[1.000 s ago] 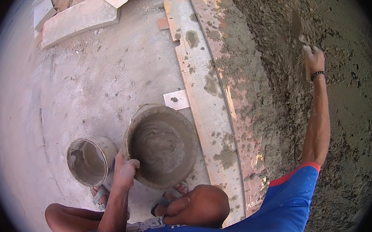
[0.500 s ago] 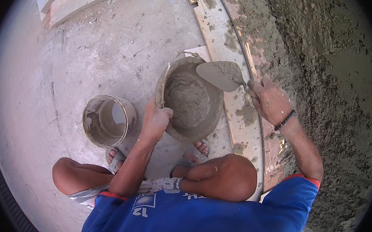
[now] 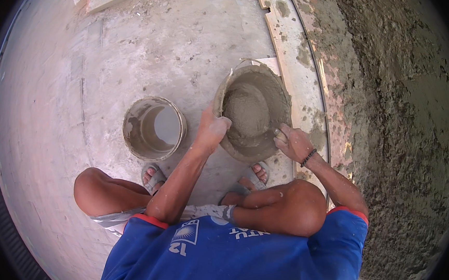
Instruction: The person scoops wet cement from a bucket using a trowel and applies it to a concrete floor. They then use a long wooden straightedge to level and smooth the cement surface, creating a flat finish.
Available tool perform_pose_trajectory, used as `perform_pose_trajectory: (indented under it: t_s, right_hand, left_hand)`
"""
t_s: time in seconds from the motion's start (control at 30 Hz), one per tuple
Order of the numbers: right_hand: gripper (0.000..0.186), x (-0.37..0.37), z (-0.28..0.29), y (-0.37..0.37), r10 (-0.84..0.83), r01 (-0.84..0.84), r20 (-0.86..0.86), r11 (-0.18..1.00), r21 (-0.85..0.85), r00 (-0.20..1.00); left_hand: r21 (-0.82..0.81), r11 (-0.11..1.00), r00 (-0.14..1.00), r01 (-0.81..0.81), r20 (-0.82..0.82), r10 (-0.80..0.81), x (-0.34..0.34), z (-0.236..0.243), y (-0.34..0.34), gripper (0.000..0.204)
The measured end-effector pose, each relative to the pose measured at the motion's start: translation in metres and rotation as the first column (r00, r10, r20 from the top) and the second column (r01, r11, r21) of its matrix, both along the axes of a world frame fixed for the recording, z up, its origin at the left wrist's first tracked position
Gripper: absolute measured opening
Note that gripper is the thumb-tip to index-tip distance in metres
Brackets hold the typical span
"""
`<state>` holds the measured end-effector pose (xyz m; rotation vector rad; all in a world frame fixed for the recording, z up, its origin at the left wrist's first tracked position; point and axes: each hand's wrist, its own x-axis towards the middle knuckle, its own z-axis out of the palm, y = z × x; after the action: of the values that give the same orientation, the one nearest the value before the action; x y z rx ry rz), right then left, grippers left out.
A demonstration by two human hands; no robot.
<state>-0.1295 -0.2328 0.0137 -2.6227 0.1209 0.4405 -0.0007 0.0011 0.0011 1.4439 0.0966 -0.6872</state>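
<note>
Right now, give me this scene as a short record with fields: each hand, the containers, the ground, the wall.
Left hand: grips the near-left rim of the mortar pan, which looks tilted.
Right hand: at the pan's near-right rim, fingers closed, probably on a tool handle; the tool itself is hidden.
Pan contents: grey wet mortar, heaped.
Bucket: stands left of the pan, holding water.
Ground: concrete floor; wooden plank along the wall.
Wall: rough wet plaster.

Single view: head-worn fisheye, looking steeply down over squatting person's own knees. Close range; pan [image 3: 255, 113] near centre, bucket [image 3: 154, 128] at 9 o'clock from it, wall [image 3: 402, 126] along 3 o'clock rim, floor [image 3: 83, 78] toward 10 o'clock. Edges bend; black corners. No second view to overlap.
</note>
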Motion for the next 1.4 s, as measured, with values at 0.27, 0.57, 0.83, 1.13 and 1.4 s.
perform_pose_trajectory:
  t_s: [0.27, 0.57, 0.83, 1.13, 1.4]
  right_hand:
    - [0.037, 0.017, 0.027, -0.03, -0.005, 0.007, 0.04, 0.999, -0.035, 0.999]
    - [0.037, 0.116, 0.162, -0.086, -0.017, 0.006, 0.331, 0.999, 0.033, 0.944]
    - [0.048, 0.235, 0.184, -0.219, -0.271, 0.189, 0.03, 0.744, 0.641, 0.962]
    - [0.039, 0.189, 0.28, -0.414, -0.347, 0.736, 0.734, 0.607, -0.3, 0.585]
    - [0.026, 0.077, 0.164, -0.209, -0.16, 0.205, 0.349, 0.974, -0.095, 0.923]
  left_hand:
    - [0.018, 0.999, 0.998, -0.027, -0.048, 0.028, 0.006, -0.001, 0.002, 0.062]
    - [0.02, 1.0, 0.994, -0.019, -0.104, 0.021, 0.007, 0.004, -0.007, 0.067]
    - [0.171, 0.984, 0.991, -0.043, -0.114, 0.063, 0.016, 0.039, -0.016, 0.064]
    - [0.198, 0.979, 0.979, -0.053, -0.184, 0.091, 0.008, 0.037, -0.025, 0.058]
    - [0.145, 0.987, 0.996, 0.067, -0.074, -0.057, 0.011, 0.03, -0.028, 0.064]
